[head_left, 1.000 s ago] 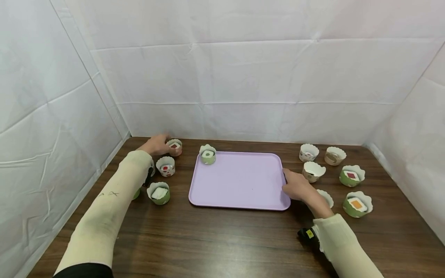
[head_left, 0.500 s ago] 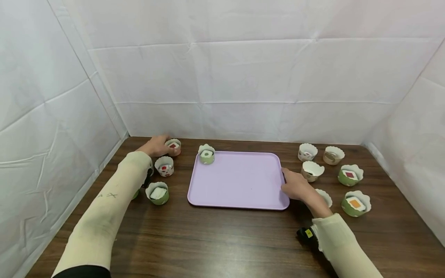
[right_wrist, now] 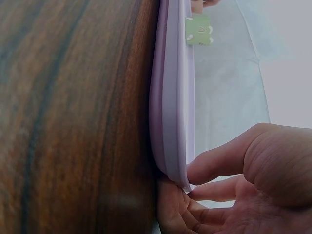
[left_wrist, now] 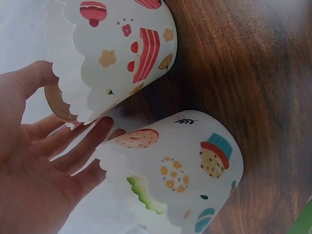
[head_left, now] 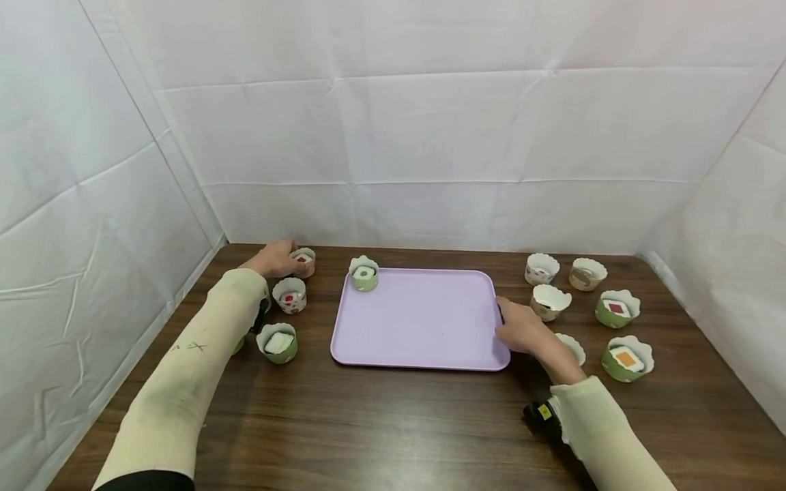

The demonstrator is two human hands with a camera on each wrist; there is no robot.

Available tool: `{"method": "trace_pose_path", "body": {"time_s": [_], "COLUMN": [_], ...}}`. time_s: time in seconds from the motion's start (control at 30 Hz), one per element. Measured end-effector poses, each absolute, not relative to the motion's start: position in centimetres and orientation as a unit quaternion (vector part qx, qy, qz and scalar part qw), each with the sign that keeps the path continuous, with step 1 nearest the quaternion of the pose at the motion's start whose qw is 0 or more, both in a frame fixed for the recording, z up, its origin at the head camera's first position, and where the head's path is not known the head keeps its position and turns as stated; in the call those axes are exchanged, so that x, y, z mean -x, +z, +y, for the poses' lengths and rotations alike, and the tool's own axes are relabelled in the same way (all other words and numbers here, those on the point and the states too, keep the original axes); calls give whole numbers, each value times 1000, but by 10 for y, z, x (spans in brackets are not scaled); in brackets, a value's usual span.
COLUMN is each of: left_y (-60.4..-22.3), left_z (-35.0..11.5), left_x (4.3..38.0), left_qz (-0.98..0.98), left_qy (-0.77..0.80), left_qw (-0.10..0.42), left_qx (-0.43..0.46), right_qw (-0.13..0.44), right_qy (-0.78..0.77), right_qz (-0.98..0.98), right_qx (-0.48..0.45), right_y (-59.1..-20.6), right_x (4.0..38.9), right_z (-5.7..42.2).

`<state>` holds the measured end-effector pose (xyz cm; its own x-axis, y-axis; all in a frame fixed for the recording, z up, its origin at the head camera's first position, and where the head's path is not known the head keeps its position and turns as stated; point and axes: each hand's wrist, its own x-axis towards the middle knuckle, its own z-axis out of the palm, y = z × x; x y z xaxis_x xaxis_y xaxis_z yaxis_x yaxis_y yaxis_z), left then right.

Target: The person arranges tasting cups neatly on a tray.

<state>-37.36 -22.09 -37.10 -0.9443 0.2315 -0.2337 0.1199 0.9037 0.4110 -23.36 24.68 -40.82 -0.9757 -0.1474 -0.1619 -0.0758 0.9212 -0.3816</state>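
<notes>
At the back left in the head view, my left hand (head_left: 274,259) holds a pinkish paper baking cup (head_left: 304,262) with a red-and-white piece inside. In the left wrist view, two white printed baking cups, one with a cake slice (left_wrist: 117,58) and one with a cupcake (left_wrist: 195,165), partly cover that hand (left_wrist: 53,165); a brown cup edge (left_wrist: 57,103) shows between thumb and fingers. My right hand (head_left: 528,332) pinches the right edge of a lilac tray (head_left: 424,320), thumb on the rim, fingers underneath. A green baking cup (head_left: 364,275) sits in the tray's back left corner.
Left of the tray stand a red-spotted cup (head_left: 290,296) and a green cup (head_left: 279,343) with a white piece. Several cups stand to the right, including a green one with an orange square (head_left: 628,359). White sheeting (head_left: 430,136) walls the dark wooden table (head_left: 381,429).
My left hand and the pinkish baking cup have shifted very slightly left. The right hand keeps its hold on the tray edge, and the view has drifted a little.
</notes>
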Motion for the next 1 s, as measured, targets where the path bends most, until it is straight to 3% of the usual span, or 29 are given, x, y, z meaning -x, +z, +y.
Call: {"method": "trace_pose_path", "body": {"time_s": [1.0], "left_y": [-359], "left_z": [-206], "left_x": [374], "left_qz": [962], "left_qy": [248], "left_qw": [22], "left_qx": [-108], "right_qw": [98], "right_qy": [-192], "right_qz": [975], "right_qx": [57], "right_y": [-407], "right_x": [235], "right_z": [246]}}
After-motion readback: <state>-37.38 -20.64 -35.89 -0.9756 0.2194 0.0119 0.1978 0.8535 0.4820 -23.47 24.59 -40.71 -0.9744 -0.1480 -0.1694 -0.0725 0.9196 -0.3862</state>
